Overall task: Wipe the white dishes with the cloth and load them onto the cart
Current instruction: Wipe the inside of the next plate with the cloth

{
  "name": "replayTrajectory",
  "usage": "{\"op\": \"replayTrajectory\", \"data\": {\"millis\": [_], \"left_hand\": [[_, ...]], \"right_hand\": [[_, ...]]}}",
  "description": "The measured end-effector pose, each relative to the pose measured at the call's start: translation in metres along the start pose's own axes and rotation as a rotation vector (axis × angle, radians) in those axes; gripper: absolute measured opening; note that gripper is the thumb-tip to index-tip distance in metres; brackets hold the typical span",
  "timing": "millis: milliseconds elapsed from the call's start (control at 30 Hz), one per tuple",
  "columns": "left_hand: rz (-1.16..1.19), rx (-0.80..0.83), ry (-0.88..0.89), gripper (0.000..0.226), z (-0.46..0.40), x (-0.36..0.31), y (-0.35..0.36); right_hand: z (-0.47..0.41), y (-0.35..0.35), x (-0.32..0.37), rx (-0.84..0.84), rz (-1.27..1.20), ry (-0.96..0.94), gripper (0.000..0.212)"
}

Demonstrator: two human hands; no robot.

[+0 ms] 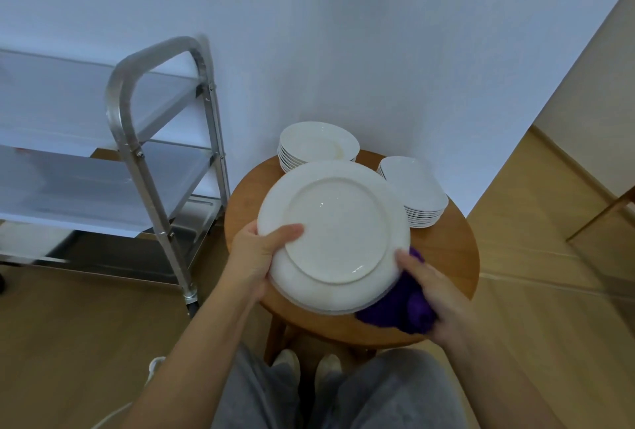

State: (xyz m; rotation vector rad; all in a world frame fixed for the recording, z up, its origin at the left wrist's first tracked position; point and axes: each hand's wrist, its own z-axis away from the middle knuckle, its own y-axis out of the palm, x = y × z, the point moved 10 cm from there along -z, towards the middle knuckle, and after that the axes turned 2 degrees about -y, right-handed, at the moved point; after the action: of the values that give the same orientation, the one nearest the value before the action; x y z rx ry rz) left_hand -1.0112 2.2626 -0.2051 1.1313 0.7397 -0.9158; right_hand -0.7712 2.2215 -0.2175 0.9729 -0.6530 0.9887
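1. Person seated at a small round wooden table [446,256]; the left hand [256,253] grips a large white plate [335,232] at its lower-left rim, thumb curled over onto the upward face, other fingers hidden beneath.
2. The plate is held above the table's near side, tilted toward the camera. The face shown has a raised ring, so it looks like the underside, though a shallow well can't be ruled out.
3. Under it, pale rims [319,308] peek out at the near edge. Likely more plates stacked there; count unreadable.
4. The right hand [436,294] holds a bunched purple cloth [402,305], fingers curled around it, thumb touching the plate's lower-right rim.
5. Key relation: the cloth sits just beside and partly under the plate's lower-right edge, so the face to be wiped lies up and to the left of the right hand's fingers. The right hand is the wiping hand; the left is the holder on the opposite rim.
6. Judged step: wiping this plate, not yet loading.
7. The metal cart [130,140] stands to the person's left, well apart from the plate; the left hand is nearer to it. Shelves look blurred, and no dishes can be made out on them.
8. Still on the table: a stack of bowls [318,145] at the far edge and a stack of oval dishes [414,191] at far right, both apart from the hands.
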Motion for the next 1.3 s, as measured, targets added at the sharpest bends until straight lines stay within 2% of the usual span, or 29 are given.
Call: {"op": "replayTrajectory", "data": {"millis": [67, 100, 133, 167, 233, 267, 333, 400, 433, 500, 633, 867, 1000, 1067, 1200, 1300], "left_hand": [[-0.130, -0.079, 0.082, 0.077, -0.001, -0.021, -0.008], [-0.221, -0.096, 0.115, 0.076, -0.001, -0.029, -0.008], [-0.301, -0.097, 0.143, 0.069, -0.001, -0.035, -0.005], [-0.375, -0.094, 0.169, 0.060, 0.000, -0.039, 0.001], [-0.564, -0.080, 0.220, 0.047, 0.003, -0.044, 0.016], [-0.662, -0.048, 0.247, 0.045, 0.006, -0.045, 0.027], [-0.806, 0.054, 0.293, 0.043, 0.012, -0.047, 0.046], [-0.903, 0.112, 0.298, 0.043, 0.019, -0.052, 0.052], [-0.958, 0.133, 0.299, 0.046, 0.022, -0.054, 0.054], [-1.063, 0.208, 0.289, 0.060, 0.029, -0.054, 0.060], [-1.161, 0.327, 0.320, 0.052, 0.043, -0.050, 0.072], [-1.069, 0.286, 0.446, 0.063, 0.054, -0.068, 0.068], [-0.912, 0.267, 0.468, 0.061, 0.057, -0.078, 0.059], [-0.761, 0.237, 0.440, 0.067, 0.058, -0.083, 0.049], [-0.450, 0.154, 0.375, 0.072, 0.049, -0.079, 0.029], [-0.282, 0.121, 0.321, 0.072, 0.043, -0.068, 0.026]], "right_hand": [[-0.003, -0.033, 0.027, -0.269, 0.045, -0.165, 0.052], [0.001, -0.039, 0.048, -0.351, 0.102, -0.289, 0.048], [0.006, -0.032, 0.067, -0.348, 0.153, -0.403, 0.048], [0.009, -0.014, 0.081, -0.254, 0.201, -0.487, 0.054], [0.016, 0.043, 0.089, 0.082, 0.325, -0.561, 0.075], [0.023, 0.071, 0.084, 0.225, 0.482, -0.561, 0.084], [0.033, 0.111, 0.065, 0.438, 0.988, -0.588, 0.094], [0.039, 0.125, 0.063, 0.515, 1.453, -0.705, 0.102], [0.041, 0.128, 0.068, 0.534, 1.592, -0.784, 0.107], [0.044, 0.134, 0.074, 0.590, 1.680, -0.861, 0.112], [0.041, 0.140, 0.068, 0.720, 1.603, -0.777, 0.094], [0.037, 0.129, 0.096, 0.671, 1.327, -0.616, 0.083], [0.041, 0.123, 0.113, 0.578, 1.190, -0.657, 0.088], [0.040, 0.114, 0.118, 0.524, 1.088, -0.670, 0.090], [0.037, 0.089, 0.128, 0.336, 0.785, -0.743, 0.084], [0.034, 0.074, 0.116, 0.209, 0.695, -0.750, 0.083]]}}
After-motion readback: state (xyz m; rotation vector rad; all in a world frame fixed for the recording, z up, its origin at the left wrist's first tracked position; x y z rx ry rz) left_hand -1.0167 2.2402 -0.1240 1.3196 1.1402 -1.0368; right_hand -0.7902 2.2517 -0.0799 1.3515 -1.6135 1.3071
